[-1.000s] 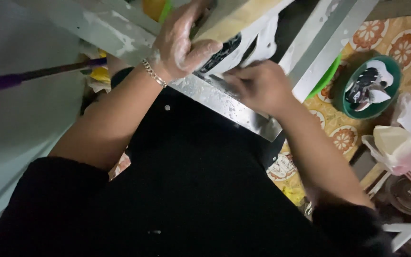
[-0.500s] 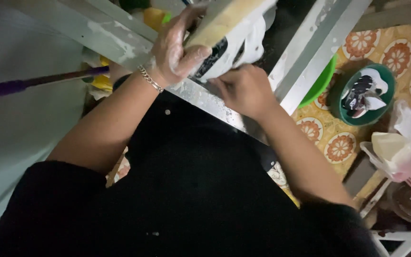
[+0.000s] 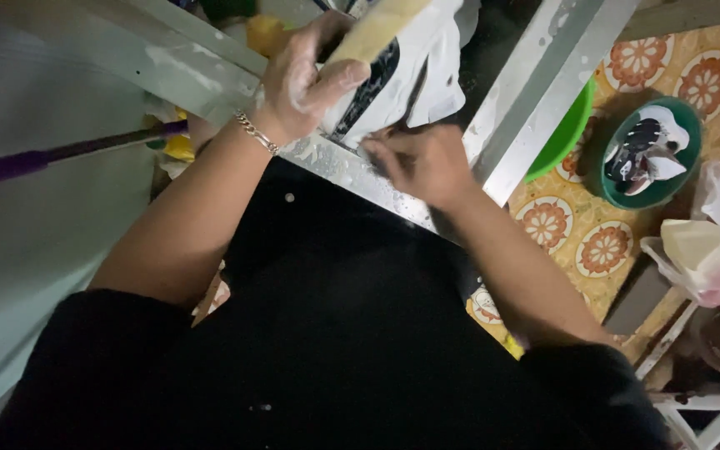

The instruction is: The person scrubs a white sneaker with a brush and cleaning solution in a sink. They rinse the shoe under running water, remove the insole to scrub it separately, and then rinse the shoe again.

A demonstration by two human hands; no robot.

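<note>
Our left hand (image 3: 297, 79) wraps the shoe (image 3: 393, 79) from the left, above the metal rail (image 3: 352, 171); our right hand (image 3: 418, 162) sits just below the shoe, on that rail. To the right, a bowl (image 3: 645, 150) with pieces in it rests on the patterned cloth (image 3: 585, 242), a bag (image 3: 706, 246) below it. A rod (image 3: 60, 154) lies far left.

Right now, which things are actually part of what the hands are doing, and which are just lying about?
In hand:
- left hand gripping the white and black piece
- right hand at its lower edge
- metal frame under both

Lying about:
- green bowl of scraps
- bright green basin
- purple-handled stick
- plastic bag
</note>
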